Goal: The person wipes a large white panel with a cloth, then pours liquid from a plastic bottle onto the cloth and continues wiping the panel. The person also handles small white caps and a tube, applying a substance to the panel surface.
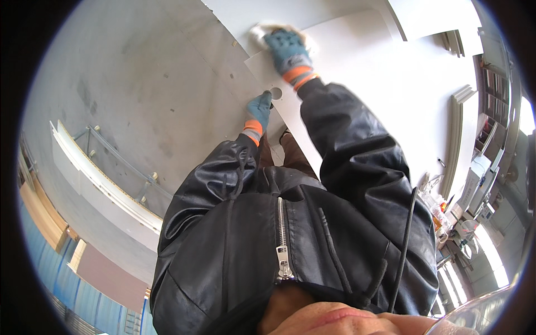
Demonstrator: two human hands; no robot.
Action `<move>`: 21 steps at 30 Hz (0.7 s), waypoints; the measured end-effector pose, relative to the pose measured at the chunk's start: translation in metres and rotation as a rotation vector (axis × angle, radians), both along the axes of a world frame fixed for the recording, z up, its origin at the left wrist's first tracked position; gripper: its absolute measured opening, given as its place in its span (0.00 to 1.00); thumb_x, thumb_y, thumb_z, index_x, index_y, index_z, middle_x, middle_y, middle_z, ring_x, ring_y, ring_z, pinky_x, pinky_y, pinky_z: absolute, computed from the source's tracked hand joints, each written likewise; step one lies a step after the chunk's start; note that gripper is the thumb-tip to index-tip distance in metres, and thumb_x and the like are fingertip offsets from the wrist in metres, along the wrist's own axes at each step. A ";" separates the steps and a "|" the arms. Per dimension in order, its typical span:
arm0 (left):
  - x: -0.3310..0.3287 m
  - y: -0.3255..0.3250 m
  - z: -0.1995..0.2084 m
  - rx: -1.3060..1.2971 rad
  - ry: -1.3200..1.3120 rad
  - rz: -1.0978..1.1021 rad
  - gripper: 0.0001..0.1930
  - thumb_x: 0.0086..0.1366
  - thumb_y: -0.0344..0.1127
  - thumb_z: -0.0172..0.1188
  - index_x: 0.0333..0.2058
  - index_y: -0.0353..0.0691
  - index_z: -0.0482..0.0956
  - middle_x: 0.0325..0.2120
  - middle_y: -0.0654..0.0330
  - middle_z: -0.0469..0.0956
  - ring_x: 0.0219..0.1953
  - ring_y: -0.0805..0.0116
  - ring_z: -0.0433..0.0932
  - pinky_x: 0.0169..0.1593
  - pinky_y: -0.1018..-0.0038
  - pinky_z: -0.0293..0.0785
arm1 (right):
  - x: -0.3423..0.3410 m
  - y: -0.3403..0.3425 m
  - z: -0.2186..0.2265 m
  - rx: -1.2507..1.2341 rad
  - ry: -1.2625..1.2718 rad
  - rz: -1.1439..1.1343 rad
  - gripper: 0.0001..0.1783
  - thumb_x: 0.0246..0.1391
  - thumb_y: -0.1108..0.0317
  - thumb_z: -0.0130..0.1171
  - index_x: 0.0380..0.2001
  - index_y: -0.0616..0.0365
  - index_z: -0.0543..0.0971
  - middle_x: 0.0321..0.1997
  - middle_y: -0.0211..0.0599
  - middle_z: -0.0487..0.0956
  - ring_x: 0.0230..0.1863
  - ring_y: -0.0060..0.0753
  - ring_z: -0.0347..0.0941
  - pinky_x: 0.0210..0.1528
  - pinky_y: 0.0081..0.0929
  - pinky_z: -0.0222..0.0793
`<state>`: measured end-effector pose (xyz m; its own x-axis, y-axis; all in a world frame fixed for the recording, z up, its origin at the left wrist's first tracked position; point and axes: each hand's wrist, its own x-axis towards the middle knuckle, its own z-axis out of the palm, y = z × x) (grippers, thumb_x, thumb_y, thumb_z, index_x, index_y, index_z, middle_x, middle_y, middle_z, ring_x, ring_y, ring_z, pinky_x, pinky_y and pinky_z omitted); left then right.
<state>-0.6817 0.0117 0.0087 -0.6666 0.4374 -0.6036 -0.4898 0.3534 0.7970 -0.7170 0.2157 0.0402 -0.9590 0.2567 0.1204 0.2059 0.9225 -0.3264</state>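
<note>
A large white panel lies flat in front of me, with a round hole close to its left edge. My right hand, in a blue-grey glove with an orange cuff, is closed on a whitish cloth and presses it on the white surface near the panel's far left corner. Motion blurs the cloth slightly. Beside the hole, my left hand, gloved alike, grips the panel's edge; its fingertips are partly hidden.
More white boards lie at the far right, and a stack of boards stands at the right side. Bottles and small items clutter the area behind it. To the left, a metal-framed rack with long white boards rests on the grey floor.
</note>
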 end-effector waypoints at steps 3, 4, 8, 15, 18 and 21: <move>-0.004 -0.010 -0.010 0.006 -0.003 -0.024 0.20 0.71 0.48 0.59 0.32 0.34 0.82 0.25 0.72 0.74 0.28 0.80 0.68 0.33 0.77 0.69 | 0.015 0.007 0.001 -0.004 0.141 0.026 0.23 0.53 0.73 0.52 0.54 0.50 0.76 0.60 0.43 0.75 0.64 0.48 0.68 0.69 0.41 0.57; -0.004 -0.005 -0.007 -0.004 -0.004 -0.012 0.22 0.71 0.50 0.57 0.31 0.34 0.81 0.23 0.70 0.74 0.26 0.79 0.67 0.31 0.76 0.67 | 0.028 0.003 0.005 0.002 0.100 0.045 0.24 0.53 0.75 0.51 0.55 0.49 0.76 0.60 0.43 0.75 0.64 0.47 0.68 0.69 0.43 0.58; -0.003 0.003 0.022 0.018 0.145 -0.021 0.25 0.71 0.54 0.54 0.25 0.35 0.76 0.19 0.68 0.70 0.22 0.77 0.65 0.27 0.74 0.64 | 0.052 0.012 0.001 0.063 0.080 -0.005 0.26 0.53 0.76 0.51 0.56 0.49 0.76 0.60 0.42 0.75 0.64 0.47 0.68 0.68 0.46 0.58; -0.002 -0.005 0.003 -0.021 -0.005 -0.006 0.25 0.71 0.53 0.55 0.23 0.36 0.73 0.18 0.68 0.68 0.22 0.77 0.65 0.26 0.74 0.62 | 0.036 0.024 0.001 0.054 0.073 -0.068 0.24 0.53 0.76 0.51 0.55 0.51 0.77 0.59 0.42 0.76 0.63 0.48 0.69 0.67 0.44 0.61; -0.002 0.000 0.006 0.005 0.033 0.009 0.25 0.72 0.53 0.55 0.24 0.36 0.75 0.18 0.67 0.68 0.22 0.77 0.65 0.26 0.74 0.63 | 0.048 0.020 -0.005 0.075 0.080 -0.019 0.24 0.53 0.75 0.52 0.55 0.50 0.76 0.59 0.41 0.77 0.64 0.49 0.69 0.67 0.44 0.61; 0.000 -0.004 -0.004 -0.023 0.079 0.012 0.23 0.72 0.51 0.55 0.26 0.35 0.76 0.19 0.68 0.69 0.23 0.78 0.65 0.27 0.75 0.64 | 0.025 0.029 0.000 0.050 0.096 -0.043 0.23 0.52 0.73 0.53 0.53 0.52 0.76 0.59 0.42 0.76 0.65 0.48 0.68 0.69 0.45 0.58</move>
